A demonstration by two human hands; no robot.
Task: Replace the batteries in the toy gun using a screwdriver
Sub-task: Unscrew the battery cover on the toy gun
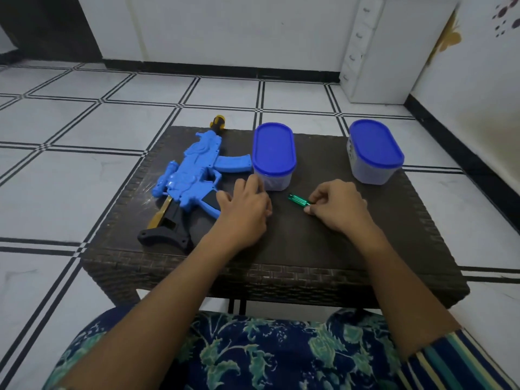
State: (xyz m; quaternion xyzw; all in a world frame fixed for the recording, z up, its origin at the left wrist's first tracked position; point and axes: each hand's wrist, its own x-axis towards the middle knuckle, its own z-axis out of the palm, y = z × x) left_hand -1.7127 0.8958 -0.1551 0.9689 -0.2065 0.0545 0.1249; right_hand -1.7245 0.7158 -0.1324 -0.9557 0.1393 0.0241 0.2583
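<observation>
The blue plastic toy gun (194, 175) lay flat on its side at the left of the dark woven-wicker table (309, 249), muzzle pointing away, probably so a battery cover could be reached, though none showed. The left hand (243, 211) rested loosely curled beside the gun's grip, holding nothing, fingertips near the closer of two translucent oval containers (273, 156) with glossy blue lids; the other container (375, 152) stood well apart to the right. The right hand (337, 205) pinched the shaft end of a small screwdriver (298, 199), its ribbed green handle pointing left across the tabletop, seemingly being picked up for use.
</observation>
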